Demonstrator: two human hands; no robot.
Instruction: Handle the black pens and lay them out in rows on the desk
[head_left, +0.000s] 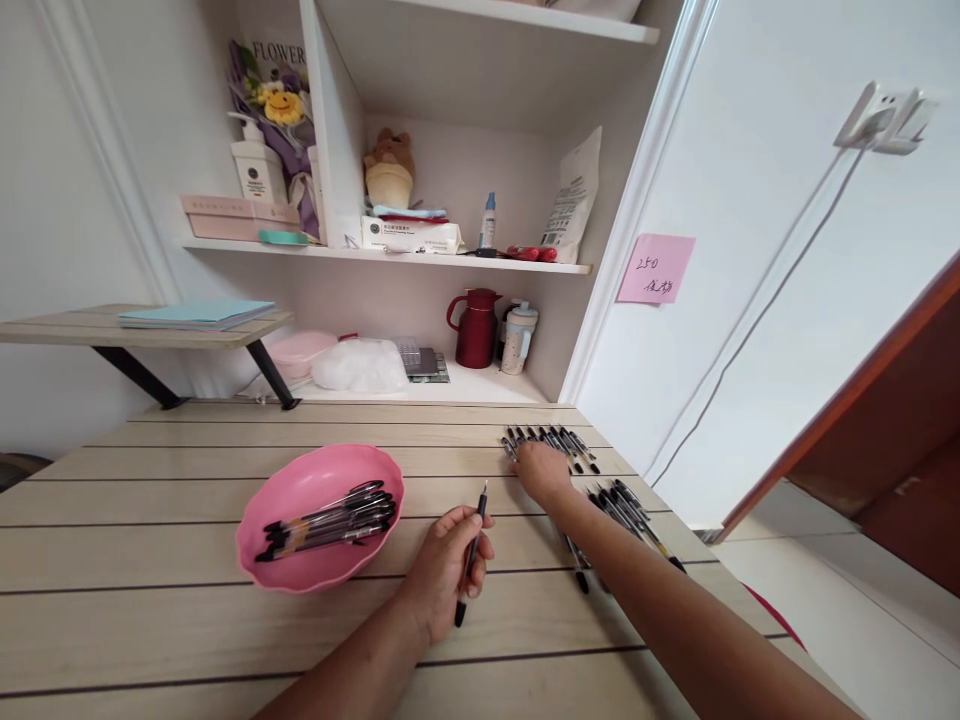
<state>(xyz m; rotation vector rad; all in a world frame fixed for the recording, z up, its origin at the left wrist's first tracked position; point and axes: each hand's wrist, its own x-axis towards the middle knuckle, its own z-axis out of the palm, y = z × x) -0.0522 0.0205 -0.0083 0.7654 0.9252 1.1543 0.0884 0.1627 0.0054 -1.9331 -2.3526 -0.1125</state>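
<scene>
My left hand (444, 572) is closed round a black pen (472, 555), which stands nearly upright with its tip up, over the wooden table (150, 620). My right hand (541, 468) reaches far forward, knuckles up, and rests on a row of black pens (559, 443) laid side by side near the table's far right edge; its fingertips are hidden. A second group of pens (626, 505) lies just right of my forearm. A pink bowl (300, 480) left of my left hand holds several more black pens (330, 522).
Behind the table are white shelves with a red jug (476, 328), a cup (518, 337), a soft toy (388, 168) and bottles. A raised wooden stand (90, 325) with a blue book sits at the back left. A wall with a pink note (655, 268) is on the right.
</scene>
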